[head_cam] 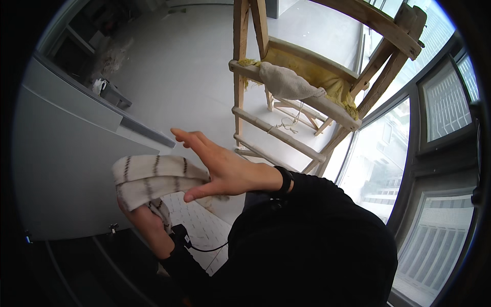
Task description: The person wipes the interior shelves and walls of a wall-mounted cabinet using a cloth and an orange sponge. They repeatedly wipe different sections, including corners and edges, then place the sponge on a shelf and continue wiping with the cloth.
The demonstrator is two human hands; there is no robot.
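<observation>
A white cloth [153,172] with dark checked lines lies over my left hand [144,218], which carries it at the left. The cloth hides most of that hand's fingers, while the heel of the hand and the wrist show below. My right hand [222,167], with a black band at its wrist, is spread above the cloth's right end. Its thumb stands well apart from the fingers, and no grip on the cloth shows. Whether the palm touches the fabric cannot be seen.
A wooden stepladder [280,142] stands ahead, a grey rag [287,80] and yellow fabric [303,63] on its upper bars. A pale panel [76,165] fills the left side. Framed windows [383,153] line the right. A black plug-like device [181,235] with a cable hangs near my left forearm.
</observation>
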